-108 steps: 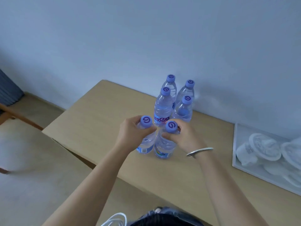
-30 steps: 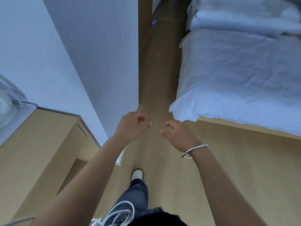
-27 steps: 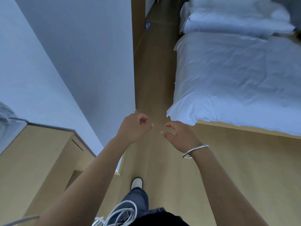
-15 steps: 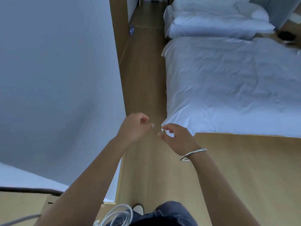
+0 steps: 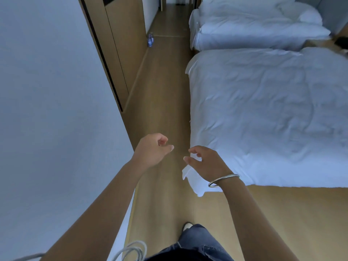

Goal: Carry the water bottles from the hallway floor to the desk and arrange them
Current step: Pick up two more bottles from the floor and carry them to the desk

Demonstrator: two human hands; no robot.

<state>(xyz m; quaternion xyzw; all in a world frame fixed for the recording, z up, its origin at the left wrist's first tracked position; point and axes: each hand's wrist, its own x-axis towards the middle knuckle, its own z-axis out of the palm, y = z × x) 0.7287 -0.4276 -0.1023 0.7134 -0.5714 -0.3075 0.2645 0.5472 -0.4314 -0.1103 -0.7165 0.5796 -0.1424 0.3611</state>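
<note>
Water bottles [image 5: 150, 39] with blue labels stand on the wooden floor far down the hallway, close to the left wall; how many I cannot tell. My left hand [image 5: 153, 150] is held out in front of me, fingers loosely curled, holding nothing. My right hand [image 5: 204, 161], with a silver bangle at the wrist, is beside it, fingers apart and empty. Both hands are far from the bottles. The desk is out of view.
A white wall [image 5: 52, 102] runs along my left, then a wooden door panel [image 5: 120, 53]. A bed with white bedding [image 5: 263, 113] fills the right side, a second bed [image 5: 250, 25] beyond it. A wooden floor strip [image 5: 165, 87] runs between. A white cable [image 5: 131, 250] hangs at my waist.
I have let go of the bottles on the desk and turned away. The desk has left the view, and the hallway with the far bottles has come nearer.
</note>
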